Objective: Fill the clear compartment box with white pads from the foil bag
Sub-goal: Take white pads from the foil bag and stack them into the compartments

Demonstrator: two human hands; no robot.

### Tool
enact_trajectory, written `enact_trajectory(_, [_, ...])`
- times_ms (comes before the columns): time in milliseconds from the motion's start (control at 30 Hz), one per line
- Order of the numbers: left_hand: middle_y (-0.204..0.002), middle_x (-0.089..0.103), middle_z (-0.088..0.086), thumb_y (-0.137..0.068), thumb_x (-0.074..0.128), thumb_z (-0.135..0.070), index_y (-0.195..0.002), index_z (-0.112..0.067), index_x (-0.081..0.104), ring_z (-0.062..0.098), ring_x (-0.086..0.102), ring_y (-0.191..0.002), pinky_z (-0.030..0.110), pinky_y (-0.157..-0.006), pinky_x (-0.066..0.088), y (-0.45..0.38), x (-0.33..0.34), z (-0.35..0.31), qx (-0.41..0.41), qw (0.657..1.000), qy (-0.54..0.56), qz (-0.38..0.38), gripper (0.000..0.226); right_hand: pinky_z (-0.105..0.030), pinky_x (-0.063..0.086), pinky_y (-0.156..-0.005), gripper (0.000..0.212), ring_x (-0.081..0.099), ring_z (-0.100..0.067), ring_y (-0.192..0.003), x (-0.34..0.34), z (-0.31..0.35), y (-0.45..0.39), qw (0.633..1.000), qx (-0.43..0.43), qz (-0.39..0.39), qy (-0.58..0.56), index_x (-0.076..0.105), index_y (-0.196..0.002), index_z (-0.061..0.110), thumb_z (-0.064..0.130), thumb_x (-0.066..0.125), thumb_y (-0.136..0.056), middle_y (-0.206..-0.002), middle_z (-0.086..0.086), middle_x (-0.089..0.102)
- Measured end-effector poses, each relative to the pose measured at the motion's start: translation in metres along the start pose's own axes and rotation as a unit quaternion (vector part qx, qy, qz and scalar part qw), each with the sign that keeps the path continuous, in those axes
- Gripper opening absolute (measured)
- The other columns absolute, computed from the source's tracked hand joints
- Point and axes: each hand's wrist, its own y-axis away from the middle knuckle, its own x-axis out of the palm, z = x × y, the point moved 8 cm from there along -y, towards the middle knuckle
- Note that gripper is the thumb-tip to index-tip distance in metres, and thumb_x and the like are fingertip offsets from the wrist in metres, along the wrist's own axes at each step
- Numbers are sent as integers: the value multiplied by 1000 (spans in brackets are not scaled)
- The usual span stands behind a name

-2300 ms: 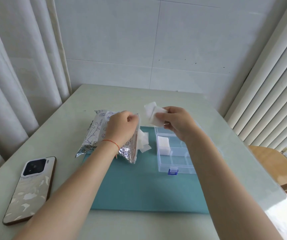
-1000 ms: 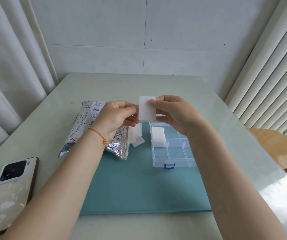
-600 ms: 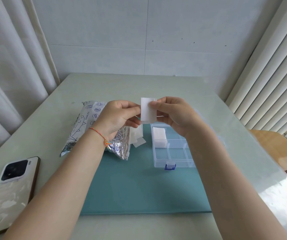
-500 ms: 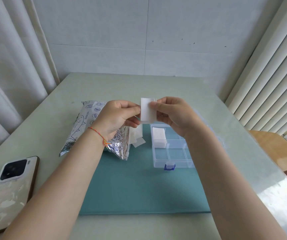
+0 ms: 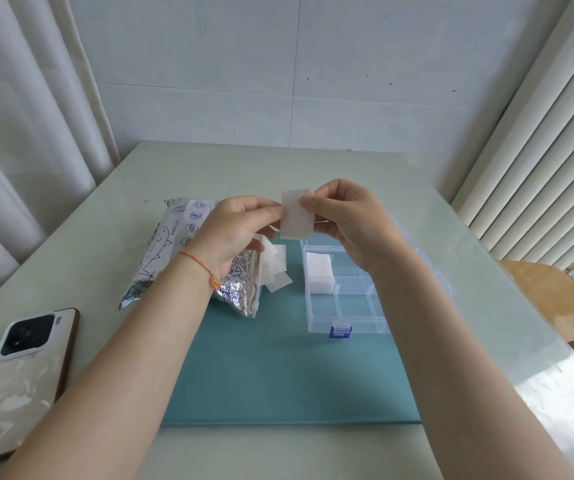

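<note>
From the head view, the left hand [image 5: 235, 225] and right hand [image 5: 346, 220] pinch one white pad [image 5: 296, 214] by its side edges, perhaps to straighten it. Below the fingers wait the clear box [image 5: 344, 322], one compartment filled, and the foil bag [image 5: 174, 247].

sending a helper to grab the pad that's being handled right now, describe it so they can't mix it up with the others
Start at the teal mat on the pale table and look above the far end of the clear box. There the left hand and right hand pinch one white pad upright in the air. The other pads lie in the box or spill from the foil bag.
</note>
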Motion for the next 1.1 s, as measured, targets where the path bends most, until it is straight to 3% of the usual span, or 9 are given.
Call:
enact_trajectory(133, [-76, 71, 7, -95, 56, -9, -94, -9, 65, 16, 69, -64, 25, -52, 53, 0, 5, 1, -29, 995, 91, 31, 9, -38, 57, -75, 8, 62, -26, -72, 10, 6, 6, 998, -1, 63, 6, 60, -83, 5, 6, 64, -90, -78, -15, 63])
enact_trajectory(300, [-90, 71, 15, -97, 46, -4, -105, 1, 65, 23, 71, -77, 28, -64, 57, 4, 23, 2, -54, 983, 144, 104, 21, -28, 50, -55, 14, 61, -25, -60, 15, 7, 8, 996, -11, 57, 69, 59, -81, 6, 10, 71, -86, -72, -15, 66])
enact_trajectory(433, [-92, 66, 18, -100, 42, -20, -109, 1, 59, 28, 69, -75, 30, -63, 59, 10, 40, 11, -139, 953, 225, 148, 28, -26, 41, -52, 22, 57, -17, -57, 13, 6, 8, 986, -16, 42, 161, 65, -80, 8, 27, 70, -89, -69, -4, 66])
enact_trajectory(600, [-76, 57, 5, -92, 57, -38, -94, -7, 58, 14, 57, -60, 19, -47, 48, 12, 45, 25, -201, 937, 245, 150, 31, -18, 48, -68, 23, 63, -2, -72, 17, 12, 12, 970, -53, 66, 229, 68, -97, 9, 31, 71, -87, -80, 8, 70])
enact_trajectory(700, [-79, 55, 0, -90, 59, -31, -99, -11, 59, 10, 51, -58, 18, -46, 44, 9, 42, 29, -201, 934, 259, 141, 22, -21, 49, -90, 53, 58, -1, -109, 20, 2, 11, 949, -48, 106, 291, 55, -120, 23, 34, 82, -75, -116, 9, 63])
enact_trajectory(767, [-81, 53, -1, -91, 59, -30, -105, -15, 57, 8, 47, -63, 20, -50, 46, 8, 40, 32, -205, 932, 263, 142, 20, -15, 45, -90, 72, 51, 3, -117, 26, -6, 12, 938, -33, 137, 317, 46, -131, 27, 34, 85, -71, -126, 13, 56])
enact_trajectory(967, [-79, 53, 3, -80, 60, -18, -94, -15, 60, 13, 50, -63, 20, -56, 47, 8, 47, 26, -190, 915, 309, 176, 14, 1, 38, -71, 79, 50, 9, -90, 36, -12, 16, 905, -44, 176, 384, 44, -131, 27, 29, 88, -67, -102, 14, 53])
enact_trajectory(1033, [-80, 55, 5, -79, 54, -13, -92, -12, 60, 16, 55, -65, 23, -58, 50, 10, 50, 25, -198, 905, 325, 189, 14, -4, 42, -72, 76, 54, 2, -86, 37, -11, 15, 899, -47, 175, 400, 46, -130, 26, 30, 88, -67, -101, 15, 52])
enact_trajectory(1100, [-80, 59, 6, -80, 46, -13, -90, -11, 60, 19, 61, -68, 26, -62, 51, 14, 54, 25, -212, 896, 328, 211, 18, -23, 54, -81, 71, 62, -10, -91, 37, -13, 14, 906, -41, 167, 387, 50, -126, 25, 31, 87, -66, -108, 13, 56])
